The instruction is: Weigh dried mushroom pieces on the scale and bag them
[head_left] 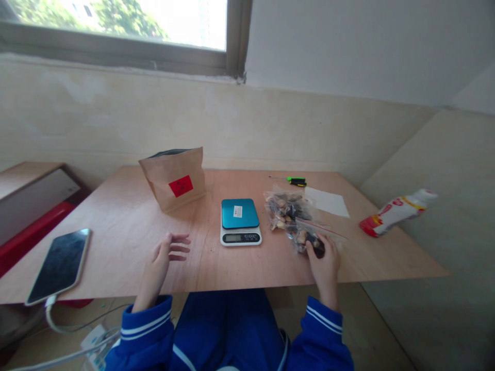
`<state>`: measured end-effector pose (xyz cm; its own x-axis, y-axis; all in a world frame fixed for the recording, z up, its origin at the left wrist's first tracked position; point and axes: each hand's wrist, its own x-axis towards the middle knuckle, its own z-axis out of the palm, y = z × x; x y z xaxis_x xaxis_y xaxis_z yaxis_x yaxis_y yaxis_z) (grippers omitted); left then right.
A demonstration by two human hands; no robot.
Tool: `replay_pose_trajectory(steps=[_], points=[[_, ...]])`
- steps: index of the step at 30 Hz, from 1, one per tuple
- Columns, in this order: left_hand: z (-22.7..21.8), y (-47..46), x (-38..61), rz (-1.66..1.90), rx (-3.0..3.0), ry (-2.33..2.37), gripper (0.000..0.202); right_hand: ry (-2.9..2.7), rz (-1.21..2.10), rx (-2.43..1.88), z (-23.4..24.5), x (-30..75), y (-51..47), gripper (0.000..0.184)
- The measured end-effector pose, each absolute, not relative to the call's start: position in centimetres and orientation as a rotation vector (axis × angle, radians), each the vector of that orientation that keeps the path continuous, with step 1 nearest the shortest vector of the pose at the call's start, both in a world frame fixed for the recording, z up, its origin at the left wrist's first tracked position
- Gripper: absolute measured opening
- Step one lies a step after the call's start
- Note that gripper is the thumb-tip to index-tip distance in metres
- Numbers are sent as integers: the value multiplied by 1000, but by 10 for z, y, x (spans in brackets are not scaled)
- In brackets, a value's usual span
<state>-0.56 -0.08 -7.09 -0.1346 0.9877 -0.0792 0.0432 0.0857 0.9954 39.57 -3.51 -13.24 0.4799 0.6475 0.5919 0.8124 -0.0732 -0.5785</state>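
The right hand (324,257) is at the small zip bag (300,239), near the worktop's front edge, right of centre — thumb and fingers pinching it. The left hand (162,256) waits bare, fingers loosely spread. Grasping, it seems — any lift calls for firm grip.

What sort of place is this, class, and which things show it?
Probably a room's corner used as a workspace: a wooden table stands near a window, with a scale on it.

1 head view, facing forward and down over table (209,273)
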Motion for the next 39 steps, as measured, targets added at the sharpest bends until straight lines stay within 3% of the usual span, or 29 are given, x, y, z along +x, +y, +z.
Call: replay_pose_trajectory(steps=[9, 15, 19, 26, 34, 39], points=[[-67, -4, 7, 1241, 1114, 1319, 49, -936, -144, -1688, -89, 359, -42, 28], [-54, -13, 46, 1153, 1003, 953, 43, -1367, 149, -1226, -49, 296, -37, 11], [-50, -20, 66, 1001, 906, 843, 57, -1677, 400, -990, -42, 257, -35, 23], [-49, -21, 64, 1073, 1108, 1021, 35, -1874, 612, -886, -42, 229, -37, 30], [-40, -26, 53, 1068, 1299, 1110, 34, -1796, 580, -1033, -29, 227, -41, 26], [-35, -33, 60, 1099, 1499, 1140, 33, -1650, 774, -1066, -26, 213, -45, 18]])
